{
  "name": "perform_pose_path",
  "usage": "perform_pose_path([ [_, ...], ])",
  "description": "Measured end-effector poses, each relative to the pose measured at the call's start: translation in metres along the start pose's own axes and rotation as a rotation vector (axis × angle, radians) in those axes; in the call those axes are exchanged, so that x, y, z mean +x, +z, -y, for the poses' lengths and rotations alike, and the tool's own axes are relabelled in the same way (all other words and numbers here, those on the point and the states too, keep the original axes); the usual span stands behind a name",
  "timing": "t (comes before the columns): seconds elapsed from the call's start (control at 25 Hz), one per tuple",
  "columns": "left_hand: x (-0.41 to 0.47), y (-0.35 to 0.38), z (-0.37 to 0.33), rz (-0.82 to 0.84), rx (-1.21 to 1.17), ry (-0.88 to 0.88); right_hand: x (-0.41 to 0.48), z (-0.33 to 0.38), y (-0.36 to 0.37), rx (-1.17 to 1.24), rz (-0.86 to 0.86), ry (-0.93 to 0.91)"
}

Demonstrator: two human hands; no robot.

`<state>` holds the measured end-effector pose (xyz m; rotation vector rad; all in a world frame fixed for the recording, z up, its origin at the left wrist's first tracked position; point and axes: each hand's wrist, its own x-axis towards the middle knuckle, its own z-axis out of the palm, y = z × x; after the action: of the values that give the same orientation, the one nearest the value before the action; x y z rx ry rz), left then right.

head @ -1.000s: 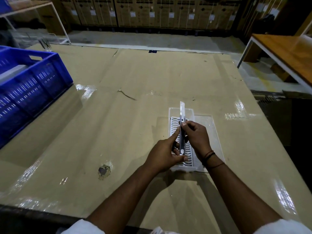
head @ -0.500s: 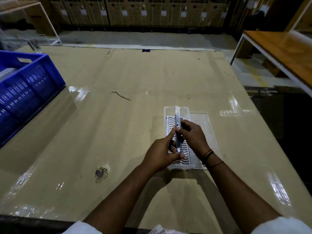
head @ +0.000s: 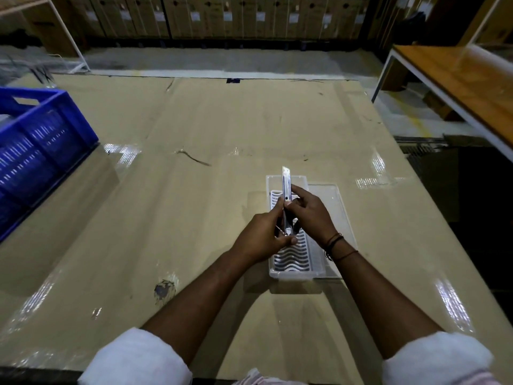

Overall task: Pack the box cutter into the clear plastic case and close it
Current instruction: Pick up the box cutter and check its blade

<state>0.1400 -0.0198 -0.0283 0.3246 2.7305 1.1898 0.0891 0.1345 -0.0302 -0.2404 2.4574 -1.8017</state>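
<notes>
- Head view: both hands hold the box cutter (head: 286, 190) on edge above the open clear plastic case (head: 294, 257), at about 5 o'clock on the tabletop (head: 222, 129).
- Left hand (head: 263, 237) grip pinches its near end; right hand (head: 311, 212) grip pinches the middle.
- Likely light, stiff and slick; best held by the body, clear of the 12 o'clock tip.
- No writing is legible; carton labels (head: 227, 15) are blurred.

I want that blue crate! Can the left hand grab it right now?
Probably not: the left hand is busy holding the box cutter with the right hand, and the blue crate sits far off left.
</notes>
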Motion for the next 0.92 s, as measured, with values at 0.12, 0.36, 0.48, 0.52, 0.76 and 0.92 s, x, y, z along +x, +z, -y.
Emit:
perform_pose_path([
  [0.12, -0.001, 0.004, 0.004, -0.015, -0.005, -0.01, -0.001, -0.006, 0.005, -0.063, -0.021, -0.03],
  [0.36, 0.002, 0.006, 0.007, -0.022, -0.001, 0.006, -0.008, -0.004, 0.004, -0.078, -0.018, -0.056],
  [0.48, 0.003, 0.007, 0.007, -0.013, 0.025, 0.015, -0.01, -0.004, 0.002, -0.082, -0.017, -0.074],
  [0.52, 0.003, 0.007, 0.007, -0.016, 0.037, 0.022, -0.01, -0.004, 0.002, -0.084, -0.018, -0.076],
  [0.76, 0.002, 0.011, 0.005, -0.05, 0.089, 0.031, -0.012, -0.005, 0.003, -0.099, -0.016, -0.086],
  [0.92, 0.002, 0.01, 0.002, -0.051, 0.114, 0.021, -0.01, -0.006, 0.004, -0.103, 0.002, -0.079],
])
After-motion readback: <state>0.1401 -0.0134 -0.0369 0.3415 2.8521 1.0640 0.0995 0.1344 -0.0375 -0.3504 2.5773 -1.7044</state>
